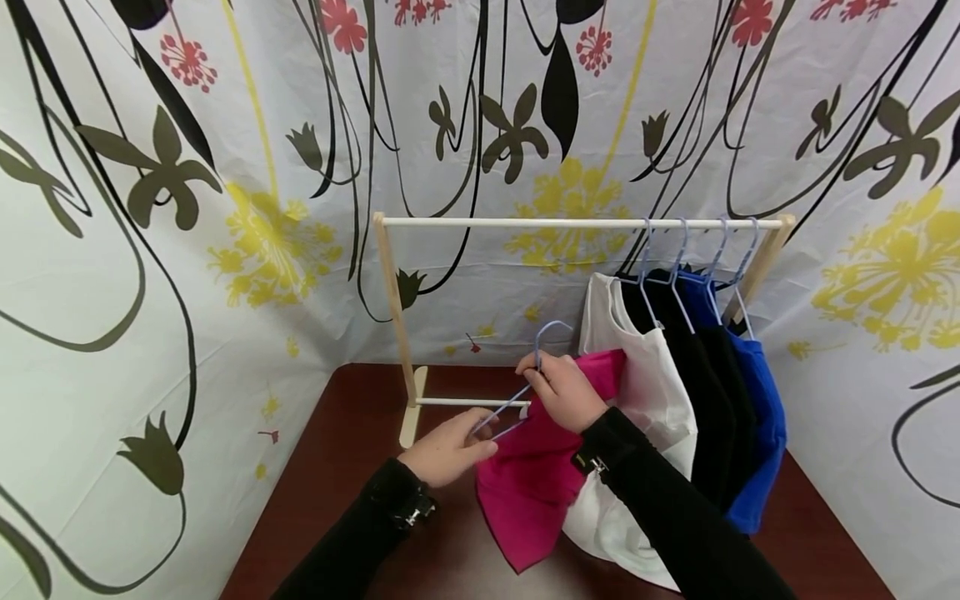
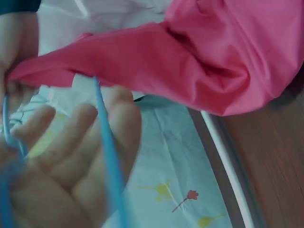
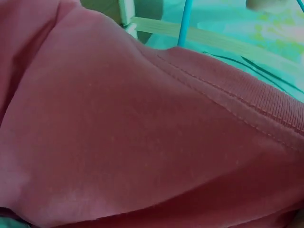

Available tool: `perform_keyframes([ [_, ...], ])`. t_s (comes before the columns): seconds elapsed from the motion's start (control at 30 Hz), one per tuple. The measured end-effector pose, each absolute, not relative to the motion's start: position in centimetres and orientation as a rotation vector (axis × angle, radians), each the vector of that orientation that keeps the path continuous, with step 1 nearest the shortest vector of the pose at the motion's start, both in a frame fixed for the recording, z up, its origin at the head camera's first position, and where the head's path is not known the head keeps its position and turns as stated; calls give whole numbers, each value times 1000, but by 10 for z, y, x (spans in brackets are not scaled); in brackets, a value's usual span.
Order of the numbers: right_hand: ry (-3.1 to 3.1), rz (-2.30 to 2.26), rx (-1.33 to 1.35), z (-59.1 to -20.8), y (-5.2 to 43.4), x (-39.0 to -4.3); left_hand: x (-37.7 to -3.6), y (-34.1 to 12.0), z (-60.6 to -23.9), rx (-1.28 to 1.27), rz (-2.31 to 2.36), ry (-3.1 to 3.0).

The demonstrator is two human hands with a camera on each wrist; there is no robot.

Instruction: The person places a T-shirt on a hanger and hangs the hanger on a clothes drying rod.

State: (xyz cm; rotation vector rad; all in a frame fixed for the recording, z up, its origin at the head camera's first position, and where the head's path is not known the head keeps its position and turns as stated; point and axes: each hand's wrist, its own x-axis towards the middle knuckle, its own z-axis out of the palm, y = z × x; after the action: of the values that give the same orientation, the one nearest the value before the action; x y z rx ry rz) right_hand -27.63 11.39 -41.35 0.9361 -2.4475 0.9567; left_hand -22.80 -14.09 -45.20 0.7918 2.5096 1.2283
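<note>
A light-blue wire hanger (image 1: 512, 398) is held in front of the rack, its hook pointing up. My right hand (image 1: 567, 393) grips it near the neck, together with the edge of a bright pink shirt (image 1: 528, 508). The shirt hangs down on the right side of the hanger, and its ribbed neckline (image 3: 266, 107) shows in the right wrist view. At the hanger's left end is my left hand (image 1: 446, 448), thumb and fingers apart. In the left wrist view its loosely extended fingers (image 2: 126, 128) lie beside the hanger's wire (image 2: 107, 137).
A wooden rack with a white top rod (image 1: 510, 222) stands on a dark red-brown table (image 1: 322, 492). On its right side hang a white shirt (image 1: 660, 392), black garments (image 1: 712, 400) and a blue garment (image 1: 767, 408). A floral curtain (image 1: 465, 150) surrounds the table.
</note>
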Motion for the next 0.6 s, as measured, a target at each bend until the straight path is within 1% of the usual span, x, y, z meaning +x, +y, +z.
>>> perform_keyframes([
  [0.13, -2431, 1093, 898, -405, 125, -275, -237, -155, -453, 789, 1468, 2315],
  [0.23, -2425, 1195, 880, -398, 130, -273, -246, -154, -462, 833, 1556, 2305],
  [0.37, -2432, 1269, 861, -395, 132, -271, -253, -133, -477, 928, 1397, 2480],
  [0.6, -2436, 1289, 828, -398, 131, -270, -261, -91, -502, 1019, 1159, 2675],
])
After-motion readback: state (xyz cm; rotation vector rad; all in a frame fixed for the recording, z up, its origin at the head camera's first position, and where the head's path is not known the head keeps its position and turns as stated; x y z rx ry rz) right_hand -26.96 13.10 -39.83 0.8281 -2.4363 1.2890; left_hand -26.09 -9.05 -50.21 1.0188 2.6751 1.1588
